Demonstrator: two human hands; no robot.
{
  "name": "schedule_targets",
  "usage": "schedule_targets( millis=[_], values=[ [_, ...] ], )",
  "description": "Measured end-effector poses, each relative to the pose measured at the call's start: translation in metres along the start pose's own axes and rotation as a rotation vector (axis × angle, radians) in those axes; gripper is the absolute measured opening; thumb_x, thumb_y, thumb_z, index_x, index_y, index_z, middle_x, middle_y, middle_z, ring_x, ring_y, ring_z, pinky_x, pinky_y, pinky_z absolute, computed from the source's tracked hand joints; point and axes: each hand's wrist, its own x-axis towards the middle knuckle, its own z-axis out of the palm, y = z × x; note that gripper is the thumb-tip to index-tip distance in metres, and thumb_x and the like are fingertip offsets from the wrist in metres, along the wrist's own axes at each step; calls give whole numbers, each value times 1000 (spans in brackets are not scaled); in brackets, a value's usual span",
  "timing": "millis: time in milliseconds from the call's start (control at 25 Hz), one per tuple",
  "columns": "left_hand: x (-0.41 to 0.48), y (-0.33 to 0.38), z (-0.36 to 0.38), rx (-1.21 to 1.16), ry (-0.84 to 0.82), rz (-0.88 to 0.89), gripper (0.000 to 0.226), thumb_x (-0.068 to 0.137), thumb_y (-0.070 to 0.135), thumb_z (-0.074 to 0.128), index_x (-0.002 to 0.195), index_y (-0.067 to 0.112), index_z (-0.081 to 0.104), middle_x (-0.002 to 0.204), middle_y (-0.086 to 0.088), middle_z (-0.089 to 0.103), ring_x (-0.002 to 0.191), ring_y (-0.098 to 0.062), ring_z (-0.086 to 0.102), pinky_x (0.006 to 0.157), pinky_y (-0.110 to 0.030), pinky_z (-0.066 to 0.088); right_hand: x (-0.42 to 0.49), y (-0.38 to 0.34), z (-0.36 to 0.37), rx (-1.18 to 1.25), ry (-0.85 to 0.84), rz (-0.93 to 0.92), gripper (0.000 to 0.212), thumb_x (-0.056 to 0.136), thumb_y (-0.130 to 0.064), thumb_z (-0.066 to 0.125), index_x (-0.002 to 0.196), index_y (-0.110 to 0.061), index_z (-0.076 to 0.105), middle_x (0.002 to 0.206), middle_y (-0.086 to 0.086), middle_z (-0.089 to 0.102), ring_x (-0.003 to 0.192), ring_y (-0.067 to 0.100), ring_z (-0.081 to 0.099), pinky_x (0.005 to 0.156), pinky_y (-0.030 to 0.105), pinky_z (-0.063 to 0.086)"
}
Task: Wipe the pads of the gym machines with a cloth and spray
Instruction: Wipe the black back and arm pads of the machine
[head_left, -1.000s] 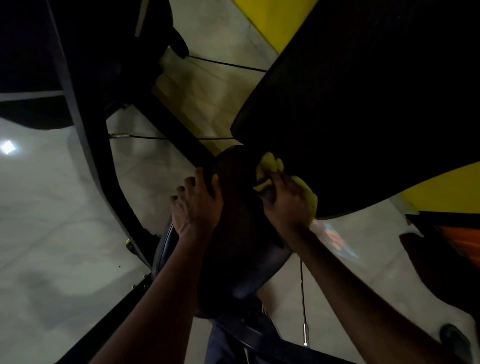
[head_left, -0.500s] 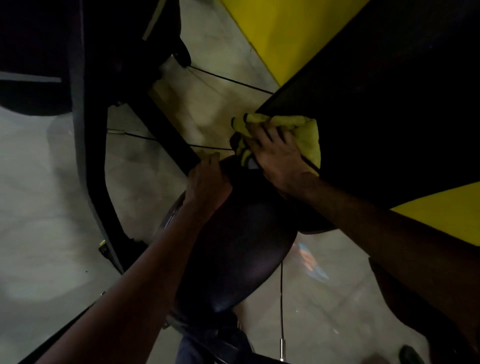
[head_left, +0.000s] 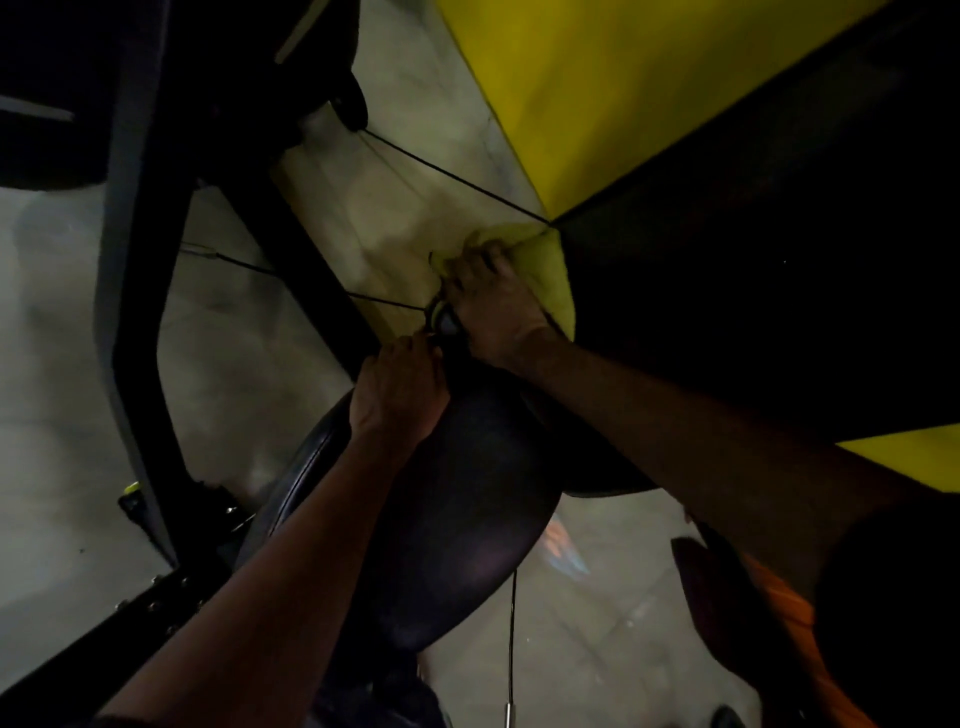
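A yellow cloth (head_left: 548, 265) is pressed against the lower corner of the big black back pad (head_left: 753, 270), with my right hand (head_left: 493, 306) shut on it. My left hand (head_left: 397, 389) grips the top edge of the dark rounded seat pad (head_left: 457, 530) just below. A small dark object with a yellow-green rim (head_left: 441, 319) shows between the two hands; I cannot tell what it is. No spray bottle can be made out.
The black machine frame (head_left: 130, 260) runs down the left. Thin cables (head_left: 441, 176) cross the pale floor (head_left: 62, 389). A yellow panel (head_left: 597, 93) lies behind the back pad. One cable with a metal end (head_left: 511, 649) hangs below the seat.
My right hand has slid the cloth up from the seat pad along the back pad's edge to its corner. My left hand has shifted up to the seat's top edge.
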Motion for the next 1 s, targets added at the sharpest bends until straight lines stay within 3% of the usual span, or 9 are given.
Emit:
schedule_targets(
  millis=[120,280,400,600,800,1000],
  values=[
    [1,0,6,23,15,16,40,101,35,28,127,15,52,111,-10,67,98,-33,65,83,-41,48,0,-6,23,-44,91,-111,39,85,-29,55,116,-15,75,128,9,68,119,31,64,111,49,36],
    [4,-5,17,2,21,71,53,102,37,31,154,25,27,118,-12,65,101,-35,63,85,-45,48,-39,27,32,31,242,-26,46,92,-26,44,132,-19,66,144,8,58,134,28,54,116,45,23],
    [2,-3,15,23,-4,56,53,101,38,31,153,26,29,126,-13,62,109,-36,61,91,-45,47,-53,45,24,127,336,86,54,87,-27,47,139,-19,60,150,12,52,139,30,48,117,45,21],
    [2,-1,13,91,-6,64,52,99,37,32,149,25,38,125,-11,62,109,-35,61,89,-44,46,-27,36,8,123,210,155,75,62,-30,81,134,-18,63,140,14,59,132,35,53,111,49,22],
    [1,-2,11,78,-9,47,50,101,37,31,149,25,37,129,-12,60,113,-36,60,92,-46,46,-68,71,13,232,338,164,73,68,-25,72,140,-25,58,148,11,53,137,30,49,115,46,29],
    [2,0,10,62,6,56,48,104,43,29,148,26,38,126,-11,62,111,-35,61,88,-45,46,-75,78,-4,155,260,265,73,74,-33,66,145,-25,50,152,13,47,143,32,40,116,49,25]
  ],
)
